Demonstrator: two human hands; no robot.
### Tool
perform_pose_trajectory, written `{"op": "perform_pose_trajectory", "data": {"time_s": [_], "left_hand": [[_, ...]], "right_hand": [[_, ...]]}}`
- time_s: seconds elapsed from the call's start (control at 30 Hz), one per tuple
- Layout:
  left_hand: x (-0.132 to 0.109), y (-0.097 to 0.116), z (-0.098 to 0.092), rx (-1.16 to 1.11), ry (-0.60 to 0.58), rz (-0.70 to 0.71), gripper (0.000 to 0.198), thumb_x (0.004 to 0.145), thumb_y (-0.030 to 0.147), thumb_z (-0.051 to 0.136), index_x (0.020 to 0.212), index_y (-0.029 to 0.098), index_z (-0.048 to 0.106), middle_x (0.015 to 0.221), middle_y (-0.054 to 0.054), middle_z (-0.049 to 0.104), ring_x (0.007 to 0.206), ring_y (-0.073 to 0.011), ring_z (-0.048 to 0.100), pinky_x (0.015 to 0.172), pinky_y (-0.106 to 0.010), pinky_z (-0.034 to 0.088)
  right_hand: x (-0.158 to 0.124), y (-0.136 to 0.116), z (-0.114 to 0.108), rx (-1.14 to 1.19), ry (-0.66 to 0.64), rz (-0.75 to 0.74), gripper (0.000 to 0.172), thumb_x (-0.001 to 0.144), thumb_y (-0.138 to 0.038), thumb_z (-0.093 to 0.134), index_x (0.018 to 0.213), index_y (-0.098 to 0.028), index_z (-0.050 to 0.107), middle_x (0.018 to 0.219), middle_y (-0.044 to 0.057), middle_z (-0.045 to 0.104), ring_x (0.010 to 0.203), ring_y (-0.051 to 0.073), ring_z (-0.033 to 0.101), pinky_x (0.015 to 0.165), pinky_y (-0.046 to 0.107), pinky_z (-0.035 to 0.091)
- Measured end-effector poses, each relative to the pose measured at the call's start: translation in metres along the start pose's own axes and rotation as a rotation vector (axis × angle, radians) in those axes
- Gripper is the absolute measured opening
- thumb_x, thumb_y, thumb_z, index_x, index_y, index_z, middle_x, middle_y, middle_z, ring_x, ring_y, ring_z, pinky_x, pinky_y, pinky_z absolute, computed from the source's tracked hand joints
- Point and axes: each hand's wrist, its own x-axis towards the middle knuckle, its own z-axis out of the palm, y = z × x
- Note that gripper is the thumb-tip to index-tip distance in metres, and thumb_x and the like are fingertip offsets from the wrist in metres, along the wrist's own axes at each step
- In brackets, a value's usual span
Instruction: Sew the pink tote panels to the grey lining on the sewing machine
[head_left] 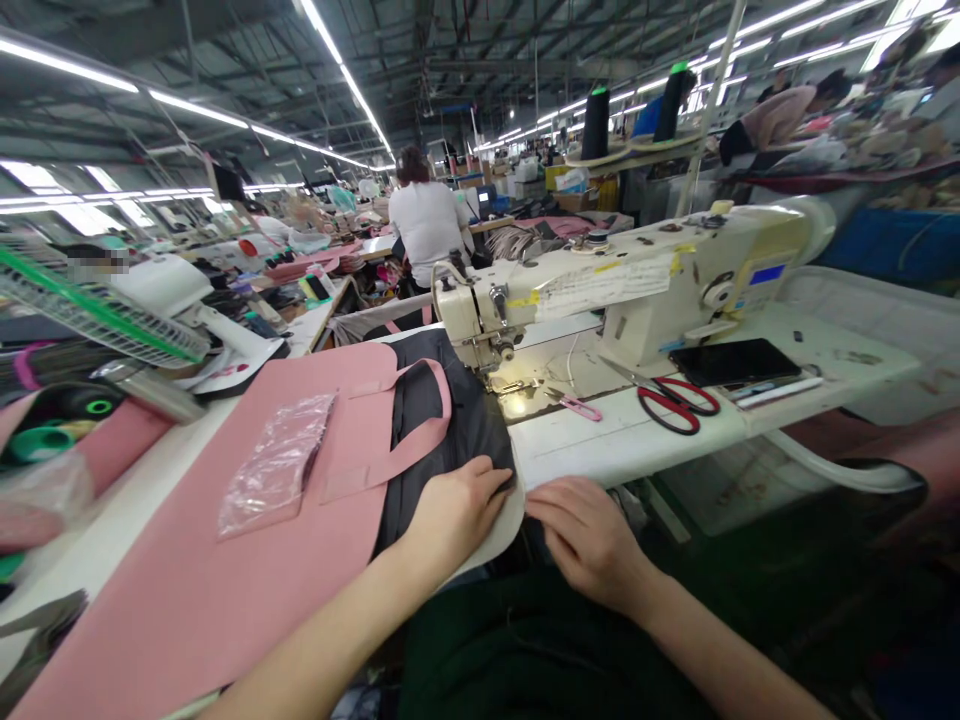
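A large pink panel [172, 590] lies across the left of the work table, with a pink strap handle [441, 395] looped over black fabric [480, 415] at its right end. My left hand [459, 508] rests on this black fabric, its fingers curled and closed at the rounded edge. At the same rim, my right hand [589, 540] pinches the pale edge [504, 535] between thumb and fingers. The sewing machine [480, 320] stands just beyond, its needle area right of the fabric. On the pink panel sits a clear plastic packet [277, 465].
Red-handled scissors [679, 405], a pink-handled thread snipper [581, 407] and a black phone [733, 362] lie on the machine table [600, 440]. A fan [97, 300] stands at left near thread spools. A person in white [429, 220] sits ahead.
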Motion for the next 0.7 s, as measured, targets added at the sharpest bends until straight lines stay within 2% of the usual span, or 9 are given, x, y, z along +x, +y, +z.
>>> {"op": "perform_pose_trajectory", "data": {"time_s": [0.13,0.2,0.27,0.37,0.47,0.57,0.6,0.7], "left_hand": [[-0.001,-0.002,0.0,0.054,0.027,0.156,0.023,0.093,0.018,0.047,0.107,0.021,0.065,0.08,0.001,0.058,0.067,-0.0164,0.061,0.054,-0.029,0.043],[-0.001,-0.003,0.0,0.078,0.042,0.247,0.027,0.094,0.017,0.041,0.107,0.018,0.064,0.078,0.0,0.057,0.065,-0.0171,0.06,0.053,-0.031,0.043],[-0.002,-0.004,0.0,0.066,0.041,0.314,0.031,0.095,0.017,0.035,0.107,0.015,0.064,0.077,-0.001,0.056,0.065,-0.017,0.06,0.055,-0.031,0.045],[-0.004,-0.009,0.0,-0.018,0.043,0.34,0.032,0.096,0.017,0.035,0.111,0.015,0.063,0.078,-0.001,0.056,0.067,-0.0156,0.06,0.056,-0.028,0.044],[-0.006,-0.011,0.004,-0.119,0.075,0.237,0.028,0.096,0.017,0.043,0.114,0.019,0.063,0.079,0.0,0.057,0.07,-0.0129,0.061,0.058,-0.024,0.043],[-0.01,-0.006,0.008,-0.122,0.087,0.157,0.024,0.095,0.019,0.048,0.112,0.021,0.065,0.08,0.0,0.058,0.07,-0.0123,0.06,0.059,-0.022,0.043],[-0.011,-0.003,0.008,-0.102,0.094,0.153,0.023,0.095,0.019,0.048,0.11,0.02,0.066,0.08,-0.001,0.057,0.07,-0.0127,0.059,0.059,-0.023,0.042],[-0.014,0.007,0.007,-0.066,0.095,0.12,0.023,0.096,0.021,0.045,0.107,0.02,0.065,0.081,-0.002,0.057,0.07,-0.0133,0.057,0.059,-0.024,0.041]], "right_hand": [[0.031,0.049,-0.017,-0.152,0.175,0.175,0.027,0.095,-0.015,0.048,0.113,-0.017,0.067,0.107,0.011,0.071,0.104,0.026,0.063,0.095,0.045,0.051],[0.045,0.078,-0.021,-0.272,0.138,0.3,0.024,0.095,-0.021,0.051,0.109,-0.014,0.069,0.108,0.014,0.07,0.104,0.028,0.062,0.095,0.045,0.051],[0.054,0.102,-0.02,-0.368,0.034,0.38,0.022,0.093,-0.025,0.056,0.103,-0.014,0.072,0.108,0.014,0.07,0.101,0.03,0.061,0.092,0.046,0.051],[0.059,0.116,-0.016,-0.403,-0.062,0.397,0.02,0.092,-0.025,0.059,0.097,-0.014,0.074,0.104,0.014,0.071,0.098,0.03,0.06,0.09,0.046,0.051],[0.055,0.102,-0.014,-0.412,-0.028,0.387,0.022,0.093,-0.022,0.056,0.105,-0.012,0.072,0.113,0.016,0.068,0.104,0.032,0.058,0.092,0.047,0.049],[0.042,0.065,-0.01,-0.315,0.051,0.266,0.025,0.095,-0.019,0.052,0.114,-0.013,0.067,0.112,0.014,0.067,0.103,0.028,0.058,0.091,0.043,0.049],[0.036,0.051,-0.007,-0.251,0.042,0.21,0.024,0.096,-0.018,0.05,0.113,-0.014,0.067,0.106,0.012,0.068,0.099,0.026,0.06,0.088,0.041,0.05],[0.014,0.014,0.003,-0.123,-0.091,0.105,0.027,0.095,-0.012,0.048,0.115,-0.014,0.065,0.099,0.011,0.067,0.09,0.023,0.061,0.08,0.038,0.051]]}}
